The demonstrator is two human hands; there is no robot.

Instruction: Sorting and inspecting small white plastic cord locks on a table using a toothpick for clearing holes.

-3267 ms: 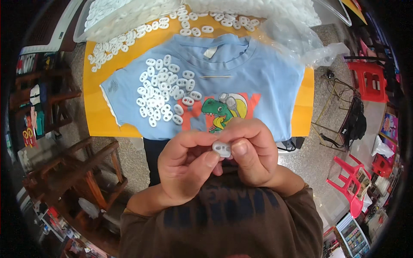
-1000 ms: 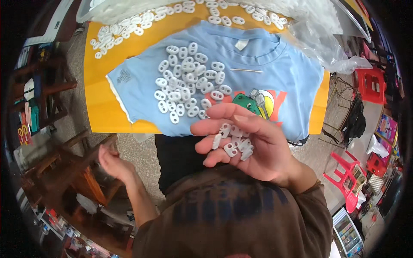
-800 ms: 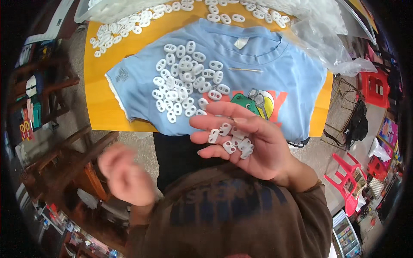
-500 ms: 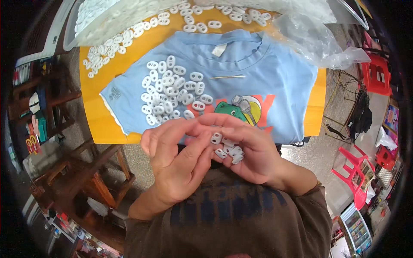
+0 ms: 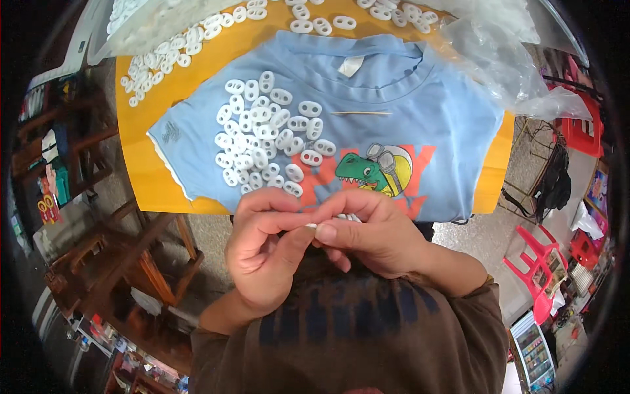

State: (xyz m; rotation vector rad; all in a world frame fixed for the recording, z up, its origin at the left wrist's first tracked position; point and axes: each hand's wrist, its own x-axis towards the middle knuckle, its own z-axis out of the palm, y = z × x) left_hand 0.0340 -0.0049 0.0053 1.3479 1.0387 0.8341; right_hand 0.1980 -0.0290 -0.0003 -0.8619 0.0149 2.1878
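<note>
My left hand (image 5: 266,259) and my right hand (image 5: 384,243) meet in front of my chest, just past the near edge of the table. Thumb and fingers of both hands pinch a small white plastic piece (image 5: 311,226), mostly hidden by the fingertips. More white two-hole pieces (image 5: 349,217) show behind my right fingers, held in that hand. Beyond my hands, a loose pile of white oval two-hole pieces (image 5: 260,131) lies on a light blue T-shirt (image 5: 453,151) with a green dinosaur print. A thin wooden stick (image 5: 361,113) rests on the shirt, right of the pile.
The shirt covers a yellow tabletop (image 5: 138,177). More white pieces (image 5: 167,56) line its far side, before a translucent bin (image 5: 157,33). A clear plastic bag (image 5: 492,65) lies at far right. Wooden furniture (image 5: 144,262) stands left, a pink plastic chair (image 5: 538,262) right.
My hands have closed together around one white piece; the pieces in my right palm are now mostly covered by the fingers. The view has shifted slightly.
</note>
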